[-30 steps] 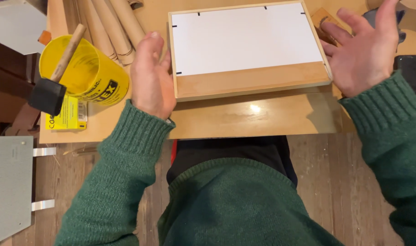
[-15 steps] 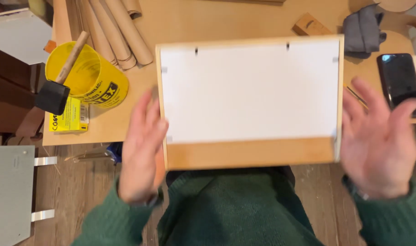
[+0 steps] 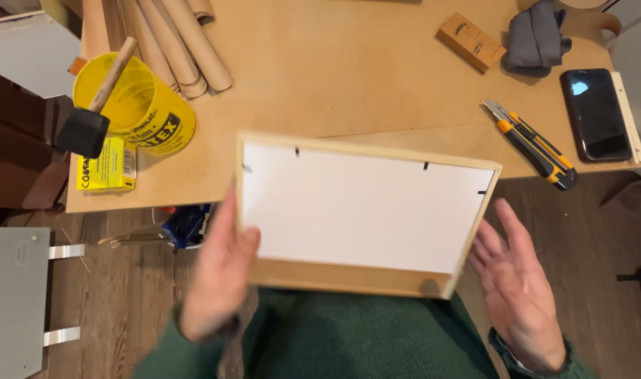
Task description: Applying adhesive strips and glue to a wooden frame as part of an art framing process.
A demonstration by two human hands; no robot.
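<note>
The wooden frame with its white backing sits off the table edge, over the person's lap. The left hand presses flat on its left side; the right hand hovers beside it, fingers spread, gripping nothing — better to close both on the rails, so it stays level.
</note>
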